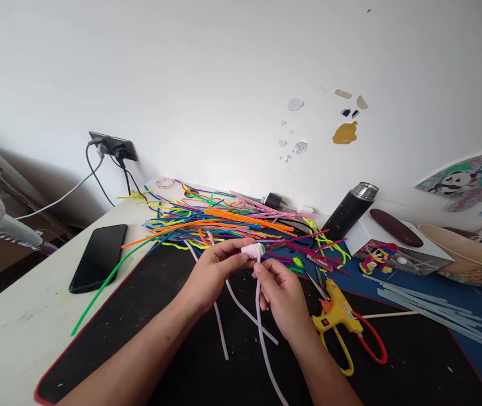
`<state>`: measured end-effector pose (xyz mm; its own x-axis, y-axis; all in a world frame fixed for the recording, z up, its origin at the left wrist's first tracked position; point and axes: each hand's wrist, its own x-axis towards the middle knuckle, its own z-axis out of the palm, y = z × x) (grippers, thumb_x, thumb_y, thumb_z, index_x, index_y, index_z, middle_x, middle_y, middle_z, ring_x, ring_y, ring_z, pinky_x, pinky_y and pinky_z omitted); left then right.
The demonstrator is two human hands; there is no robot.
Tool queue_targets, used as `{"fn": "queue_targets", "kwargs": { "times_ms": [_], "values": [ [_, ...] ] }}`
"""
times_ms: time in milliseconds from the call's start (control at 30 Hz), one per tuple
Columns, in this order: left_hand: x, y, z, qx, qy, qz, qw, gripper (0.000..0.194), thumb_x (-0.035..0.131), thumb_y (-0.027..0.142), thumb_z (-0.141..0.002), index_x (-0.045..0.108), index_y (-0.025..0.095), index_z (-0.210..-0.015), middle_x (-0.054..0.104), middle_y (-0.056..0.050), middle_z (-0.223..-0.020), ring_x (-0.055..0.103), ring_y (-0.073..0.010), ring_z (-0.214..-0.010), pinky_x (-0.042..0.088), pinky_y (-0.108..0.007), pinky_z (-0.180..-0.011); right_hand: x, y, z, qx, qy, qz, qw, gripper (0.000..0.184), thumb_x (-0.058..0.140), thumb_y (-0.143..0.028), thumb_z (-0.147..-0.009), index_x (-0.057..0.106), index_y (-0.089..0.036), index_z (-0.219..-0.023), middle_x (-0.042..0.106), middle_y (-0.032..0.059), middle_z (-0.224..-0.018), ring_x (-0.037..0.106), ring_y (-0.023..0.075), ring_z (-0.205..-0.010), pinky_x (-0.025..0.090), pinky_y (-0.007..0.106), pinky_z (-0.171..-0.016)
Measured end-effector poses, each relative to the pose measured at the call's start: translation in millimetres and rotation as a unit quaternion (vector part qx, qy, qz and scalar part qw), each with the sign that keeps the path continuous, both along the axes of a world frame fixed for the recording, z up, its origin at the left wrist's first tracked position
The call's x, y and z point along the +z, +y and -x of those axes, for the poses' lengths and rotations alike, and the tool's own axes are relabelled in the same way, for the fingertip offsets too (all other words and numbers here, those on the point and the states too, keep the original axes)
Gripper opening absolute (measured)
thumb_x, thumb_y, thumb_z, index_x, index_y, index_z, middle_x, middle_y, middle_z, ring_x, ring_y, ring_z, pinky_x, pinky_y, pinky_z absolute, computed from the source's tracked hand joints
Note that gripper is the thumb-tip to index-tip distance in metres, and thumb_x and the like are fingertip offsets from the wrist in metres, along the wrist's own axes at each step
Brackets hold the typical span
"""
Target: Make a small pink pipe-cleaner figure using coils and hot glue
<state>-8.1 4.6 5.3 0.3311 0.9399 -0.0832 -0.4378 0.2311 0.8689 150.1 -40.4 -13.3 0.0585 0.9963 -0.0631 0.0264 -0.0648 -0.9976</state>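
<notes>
My left hand (219, 265) pinches a small coil of pale pink pipe cleaner (251, 251), wound in tight turns with a bit of green at its right end. From the coil a loose pale lilac tail (261, 327) hangs down past my right hand. Thumb and fingers of my right hand (278, 285) close on that tail just below the coil. Two more pale lilac pipe cleaners (249, 316) lie on the black mat (160, 316) under my hands.
A heap of coloured pipe cleaners (224, 220) spreads behind my hands. Rightward lie a yellow glue gun (338, 310), scissors with red and yellow handles (376, 344), glue sticks (431, 310), a black flask (351, 211) and a box (393, 242). A phone (99, 256) rests left.
</notes>
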Motion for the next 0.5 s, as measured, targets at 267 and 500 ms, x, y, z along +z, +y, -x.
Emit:
{"fn": "queue_targets", "kwargs": {
  "times_ms": [267,500],
  "values": [
    [-2.9,1.6,-1.6,0.010,0.003,-0.004,1.000,0.035,0.091,0.036,-0.076,0.084,0.018,-0.105,0.082,-0.009,-0.104,0.074,-0.0215,-0.092,0.058,-0.035,-0.093,4.1,-0.1,0.8,-0.002,0.004,-0.012,1.000,0.048,0.068,-0.066,-0.090,0.061,-0.019,-0.078,0.042,-0.0092,-0.046,0.044,0.0084,-0.037,0.032,0.020,-0.040],
    [-4.3,0.8,-0.7,0.001,0.030,-0.028,0.999,0.035,0.087,0.040,-0.081,0.083,0.019,-0.107,0.082,-0.009,-0.108,0.073,-0.0249,-0.102,0.057,-0.036,-0.097,8.8,-3.5,3.6,0.012,-0.028,-0.024,0.999,0.047,0.066,-0.064,-0.091,0.062,-0.019,-0.078,0.048,-0.0066,-0.050,0.044,0.0080,-0.039,0.032,0.020,-0.041]
  ]
}}
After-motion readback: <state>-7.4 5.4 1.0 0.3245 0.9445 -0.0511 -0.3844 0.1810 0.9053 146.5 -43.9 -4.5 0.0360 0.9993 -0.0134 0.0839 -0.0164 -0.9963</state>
